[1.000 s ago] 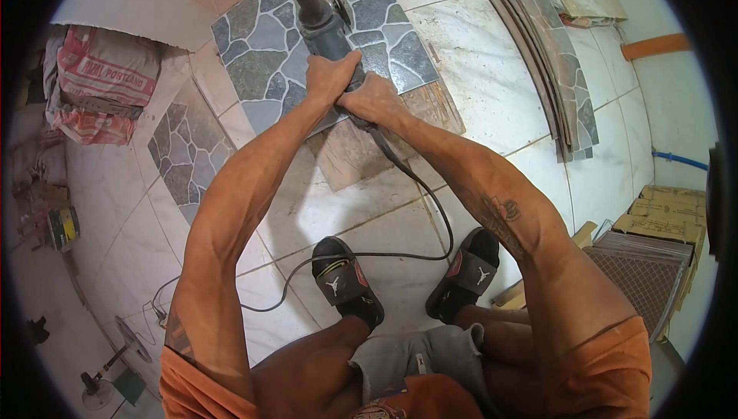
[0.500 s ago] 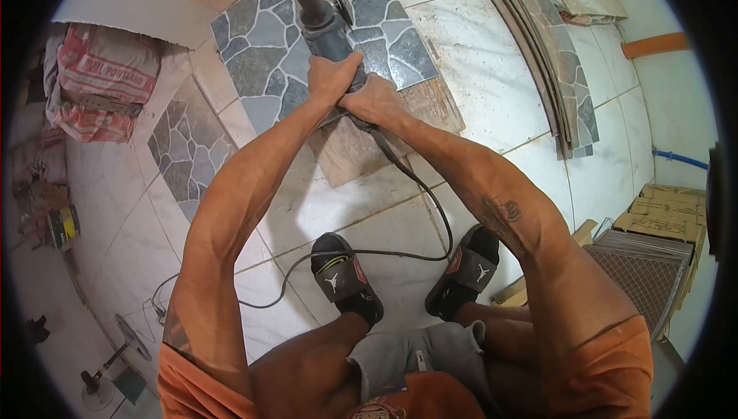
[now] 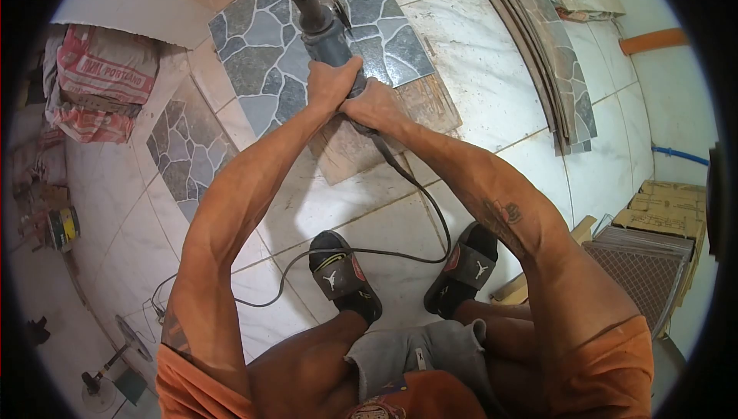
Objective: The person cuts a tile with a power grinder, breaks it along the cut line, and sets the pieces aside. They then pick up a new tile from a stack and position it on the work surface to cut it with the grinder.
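Observation:
An angle grinder (image 3: 329,44) is gripped in both my hands over a stone-patterned floor tile (image 3: 257,61). My left hand (image 3: 334,83) is wrapped round the middle of its body. Close behind it, my right hand (image 3: 374,105) holds the rear end, where the black power cord (image 3: 407,169) comes out. The grinder's side handle (image 3: 306,2) points up and away from me. Its disc (image 3: 339,8) stands on edge at the right of the head, close over the tile. A worn wooden board (image 3: 346,154) shows under the tile's near edge.
Cut stone-patterned tiles (image 3: 565,73) stand stacked at the right. Another tile piece (image 3: 184,142) lies at the left, near cement bags (image 3: 108,73). Cardboard boxes (image 3: 665,207) and tiles are at the lower right. The cord loops past my slippers (image 3: 338,273). A fan (image 3: 131,338) is at lower left.
Both hands keep their grip on the grinder. The grinder's head has shifted very slightly toward me, and the whole view has moved a little.

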Available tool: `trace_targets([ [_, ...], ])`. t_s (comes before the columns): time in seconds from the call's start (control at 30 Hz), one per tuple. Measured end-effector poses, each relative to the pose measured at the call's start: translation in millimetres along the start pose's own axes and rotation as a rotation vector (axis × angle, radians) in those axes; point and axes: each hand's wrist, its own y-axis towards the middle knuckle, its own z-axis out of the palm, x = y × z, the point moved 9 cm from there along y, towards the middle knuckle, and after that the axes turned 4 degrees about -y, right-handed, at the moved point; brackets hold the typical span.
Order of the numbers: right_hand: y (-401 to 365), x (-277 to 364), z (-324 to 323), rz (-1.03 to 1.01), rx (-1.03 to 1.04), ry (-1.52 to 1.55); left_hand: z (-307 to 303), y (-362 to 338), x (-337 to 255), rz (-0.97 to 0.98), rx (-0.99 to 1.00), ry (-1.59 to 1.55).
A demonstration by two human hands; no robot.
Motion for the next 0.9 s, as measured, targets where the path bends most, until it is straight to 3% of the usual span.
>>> trace_targets([
  [0.37, -0.1, 4.7, -3.7, -0.026, -0.029, 0.018, -0.5, 9.5, 1.8, 0.038, -0.013, 0.010],
  [0.47, 8.7, 7.7, -4.0, -0.043, -0.012, 0.013, -7.4, 18.9, -1.1, 0.137, -0.179, 0.066],
  [0.9, 1.0, 0.3, 1.9, -0.011, -0.006, 0.046, -3.8, 12.8, 4.9, 0.128, -0.155, 0.076],
])
